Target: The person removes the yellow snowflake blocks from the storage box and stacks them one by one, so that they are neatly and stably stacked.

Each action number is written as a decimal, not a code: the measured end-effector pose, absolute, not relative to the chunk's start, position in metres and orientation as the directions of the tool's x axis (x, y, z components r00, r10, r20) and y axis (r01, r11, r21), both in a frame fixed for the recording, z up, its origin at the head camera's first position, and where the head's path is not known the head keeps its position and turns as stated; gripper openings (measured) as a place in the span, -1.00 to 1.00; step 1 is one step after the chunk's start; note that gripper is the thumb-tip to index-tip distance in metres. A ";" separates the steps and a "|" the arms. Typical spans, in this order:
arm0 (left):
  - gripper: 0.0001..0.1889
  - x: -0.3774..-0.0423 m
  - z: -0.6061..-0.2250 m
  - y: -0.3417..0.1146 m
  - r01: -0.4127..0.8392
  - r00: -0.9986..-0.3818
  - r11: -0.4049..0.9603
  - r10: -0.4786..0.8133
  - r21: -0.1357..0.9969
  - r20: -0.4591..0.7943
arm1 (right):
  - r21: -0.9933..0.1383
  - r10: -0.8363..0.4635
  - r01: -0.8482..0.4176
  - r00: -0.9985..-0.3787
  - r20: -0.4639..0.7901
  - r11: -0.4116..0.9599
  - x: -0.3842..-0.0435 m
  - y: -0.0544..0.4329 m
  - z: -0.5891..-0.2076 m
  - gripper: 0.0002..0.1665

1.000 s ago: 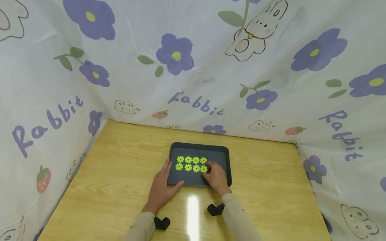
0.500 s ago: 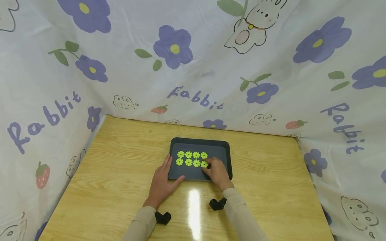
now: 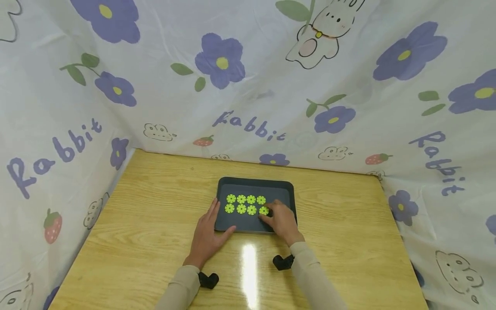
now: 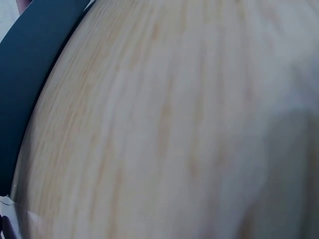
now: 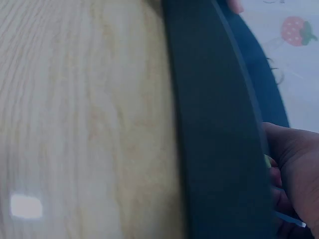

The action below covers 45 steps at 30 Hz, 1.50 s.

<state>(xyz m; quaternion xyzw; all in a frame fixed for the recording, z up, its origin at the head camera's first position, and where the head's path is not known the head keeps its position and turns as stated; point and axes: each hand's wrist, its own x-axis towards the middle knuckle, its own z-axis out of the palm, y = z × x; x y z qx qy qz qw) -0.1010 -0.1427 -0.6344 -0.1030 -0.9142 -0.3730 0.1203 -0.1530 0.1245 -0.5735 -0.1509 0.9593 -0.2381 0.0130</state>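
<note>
A dark grey rectangular tray (image 3: 240, 225) lies on the table, holding several yellow-green notched plastic discs in two rows. At the right end of the front row is one disc (image 3: 264, 211), pinched between the thumb and forefinger of my right hand (image 3: 282, 221). A narrow gap parts it from the neighbouring disc (image 3: 252, 210). My left hand (image 3: 206, 237) rests at the tray's left side with fingers straight along the rim and thumb towards the front edge. In the right wrist view, the tray wall partly hides my right hand (image 5: 299, 169) and a yellow-green sliver of disc (image 5: 267, 161).
The wooden table (image 3: 155, 206) carries the tray near its middle. White cloth (image 3: 174, 99) printed with flowers and rabbits hangs at the back and both sides. A black wrist mount (image 3: 209, 280) sits on the left sleeve, another mount (image 3: 283, 262) on the right.
The pinched disc has shifted slightly right, away from its row, along with my right hand. My left hand keeps its place at the tray. The head view has tilted a little.
</note>
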 end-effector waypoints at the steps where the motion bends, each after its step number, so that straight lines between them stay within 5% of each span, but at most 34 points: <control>1: 0.01 -0.101 -0.635 -0.143 0.282 -0.948 0.701 0.097 0.655 0.304 | -0.464 -0.295 -0.290 -0.953 0.063 0.837 -0.153 0.127 -0.570 -0.51; 14: 0.01 -0.100 -0.633 -0.141 0.256 -0.958 0.686 0.086 0.681 0.274 | -0.518 -0.112 -0.229 -0.962 0.248 0.824 -0.156 0.194 -0.540 -0.52; 29: 0.00 -0.099 -0.632 -0.143 0.275 -0.951 0.689 0.093 0.670 0.295 | -0.540 0.032 0.056 -0.998 -0.053 0.840 -0.142 0.240 -0.574 -0.48; 45: -0.02 -0.099 -0.636 -0.141 0.276 -0.950 0.691 0.091 0.668 0.298 | -0.603 0.030 0.088 -0.994 -0.104 0.793 -0.138 0.258 -0.581 -0.47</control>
